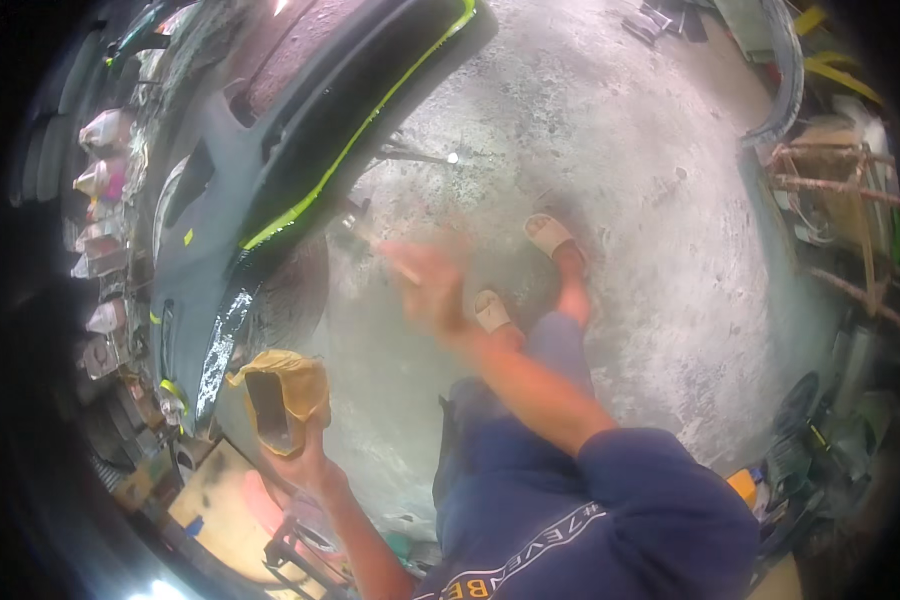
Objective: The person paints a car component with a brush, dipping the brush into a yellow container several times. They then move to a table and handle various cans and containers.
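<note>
My left hand (305,452) is closed on a crumpled yellow-tan wrapping (313,370) with a dark, flat rectangular middle (268,405), below the dark panel. My right hand (432,285), smeared by motion, is closed on a slim tool (365,228) with a metal-looking tip, held just right of the panel. The long grey-black moulded panel (330,110), like a car bumper, runs diagonally across the upper left, with a lime-green strip (300,210) along its edge and a glossy, mottled patch (220,350) on its lower section.
Several pale containers (102,180) line the far left. A metal stand (420,158) shows beside the panel. Rusty frames (830,185) and a curved dark piece (785,80) are at the right. A tan board (210,500) and clutter lie lower left. My sandalled feet are on the concrete floor (650,250).
</note>
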{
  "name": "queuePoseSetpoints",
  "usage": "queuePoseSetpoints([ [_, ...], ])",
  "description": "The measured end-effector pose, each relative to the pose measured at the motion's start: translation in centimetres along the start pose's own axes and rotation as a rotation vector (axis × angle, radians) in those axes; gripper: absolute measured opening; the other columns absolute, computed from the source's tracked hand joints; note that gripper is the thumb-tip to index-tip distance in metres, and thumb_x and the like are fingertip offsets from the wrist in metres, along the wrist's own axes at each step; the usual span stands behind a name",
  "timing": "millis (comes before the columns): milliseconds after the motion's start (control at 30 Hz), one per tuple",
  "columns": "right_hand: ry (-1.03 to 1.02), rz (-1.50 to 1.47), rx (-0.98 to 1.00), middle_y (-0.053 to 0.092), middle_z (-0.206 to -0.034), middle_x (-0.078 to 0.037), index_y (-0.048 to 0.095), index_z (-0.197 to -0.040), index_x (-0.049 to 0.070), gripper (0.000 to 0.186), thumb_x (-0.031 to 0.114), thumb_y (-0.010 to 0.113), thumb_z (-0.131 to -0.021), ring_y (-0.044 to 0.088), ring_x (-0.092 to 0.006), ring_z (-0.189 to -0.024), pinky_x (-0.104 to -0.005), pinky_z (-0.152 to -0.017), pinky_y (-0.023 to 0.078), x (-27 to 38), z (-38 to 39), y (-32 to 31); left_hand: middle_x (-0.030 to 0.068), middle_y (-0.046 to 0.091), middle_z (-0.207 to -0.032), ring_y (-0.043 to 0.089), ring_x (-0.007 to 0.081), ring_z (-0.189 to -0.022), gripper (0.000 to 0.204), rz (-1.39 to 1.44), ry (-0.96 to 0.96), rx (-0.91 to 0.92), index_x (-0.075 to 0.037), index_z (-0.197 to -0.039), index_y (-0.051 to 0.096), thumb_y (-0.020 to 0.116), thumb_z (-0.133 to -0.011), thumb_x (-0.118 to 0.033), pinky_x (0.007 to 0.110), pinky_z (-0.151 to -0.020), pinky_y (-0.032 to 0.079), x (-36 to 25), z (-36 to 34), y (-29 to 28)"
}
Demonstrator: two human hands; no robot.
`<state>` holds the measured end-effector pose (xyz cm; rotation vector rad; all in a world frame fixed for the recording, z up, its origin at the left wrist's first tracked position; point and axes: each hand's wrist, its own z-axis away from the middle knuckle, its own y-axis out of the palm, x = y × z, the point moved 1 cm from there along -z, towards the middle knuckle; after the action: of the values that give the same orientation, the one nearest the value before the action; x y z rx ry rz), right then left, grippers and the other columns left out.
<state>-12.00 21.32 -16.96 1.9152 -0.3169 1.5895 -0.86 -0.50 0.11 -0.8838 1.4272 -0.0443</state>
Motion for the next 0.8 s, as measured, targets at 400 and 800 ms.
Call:
queuePoseSetpoints([
  [400,0.087,0.27,-0.157,0.072,-0.091,-0.002,0.074,-0.12,0.012,0.026,0.006,0.063,-0.098,0.058,-0.007,-0.072,-0.0205,-0.06,0.047,3.0,-20.4,-14.3,0.0069,0.058,-0.121,0.058,0.0165,-0.109,0.069,-0.215,-0.02,0.02,-0.001,-0.129,0.051,0.091,-0.073,-0.001,0.031,-0.096,0.049,1.3,1.6,4.7],
  [800,-0.363,0.722,1.189,0.068,-0.083,-0.008,0.071,-0.105,0.009,0.018,0.01,0.068,-0.087,0.07,-0.0307,-0.082,-0.0408,-0.067,0.054,17.0,-16.6,-7.7,0.0144,0.054,-0.126,0.057,0.0277,-0.117,0.083,0.022,0.109,0.195,0.0,-0.13,0.05,0.096,-0.063,-0.016,0.04,-0.101,0.047,-1.7,4.9,23.1],
])
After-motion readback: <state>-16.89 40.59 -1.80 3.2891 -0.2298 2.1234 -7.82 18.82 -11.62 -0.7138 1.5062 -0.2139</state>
